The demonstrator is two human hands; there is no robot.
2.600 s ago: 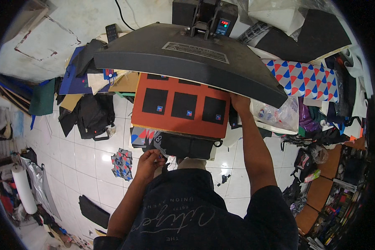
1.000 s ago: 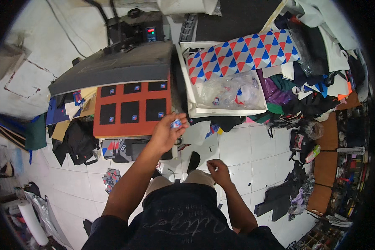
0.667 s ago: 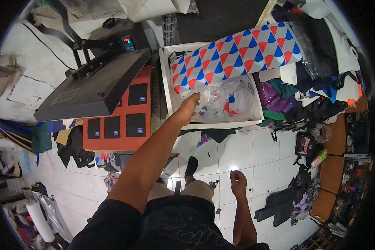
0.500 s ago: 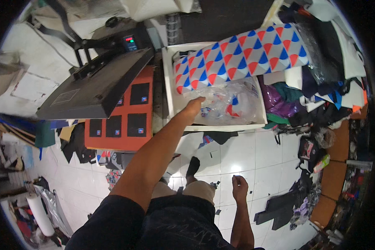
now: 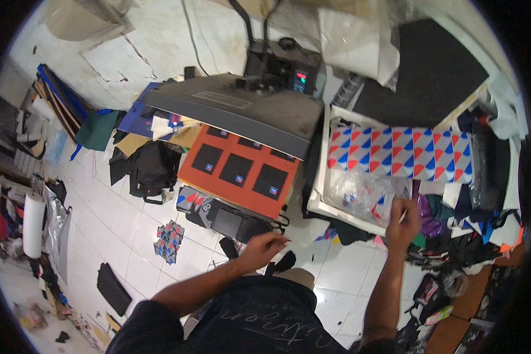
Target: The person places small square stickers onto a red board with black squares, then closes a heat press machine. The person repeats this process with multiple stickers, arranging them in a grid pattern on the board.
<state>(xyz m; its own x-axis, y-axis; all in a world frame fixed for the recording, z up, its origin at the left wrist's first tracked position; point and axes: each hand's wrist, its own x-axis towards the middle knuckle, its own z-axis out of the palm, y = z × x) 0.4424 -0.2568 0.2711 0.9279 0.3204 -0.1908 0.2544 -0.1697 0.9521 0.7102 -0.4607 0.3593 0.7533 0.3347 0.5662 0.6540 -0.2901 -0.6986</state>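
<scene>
My left hand (image 5: 263, 250) hangs in front of the heat press, near its orange-red lower board (image 5: 249, 194). Its fingers are bent together, and whatever they hold is too small to make out. Over the front right of the white tray (image 5: 351, 219), my right hand (image 5: 403, 220) has curled fingers; what they hold, if anything, is hidden. Clear plastic bags (image 5: 354, 192) lie in the tray, below a grey sheet with red and blue shapes (image 5: 401, 154). Several black square pieces (image 5: 237, 169) with small printed marks rest on the board, under the raised dark upper plate (image 5: 230, 112).
Below the press lie dark folded pieces (image 5: 227, 222). Patterned scraps (image 5: 170, 242) and a black flat piece (image 5: 113, 289) are on the white-tiled floor. Heaped fabrics (image 5: 439, 209) crowd the tray's right side. A white roll (image 5: 33, 225) stands at far left.
My view has swung left, so the press and tray appear further right. My left hand has left the tray's bags and drawn back toward me. My right hand has risen to the tray's front right.
</scene>
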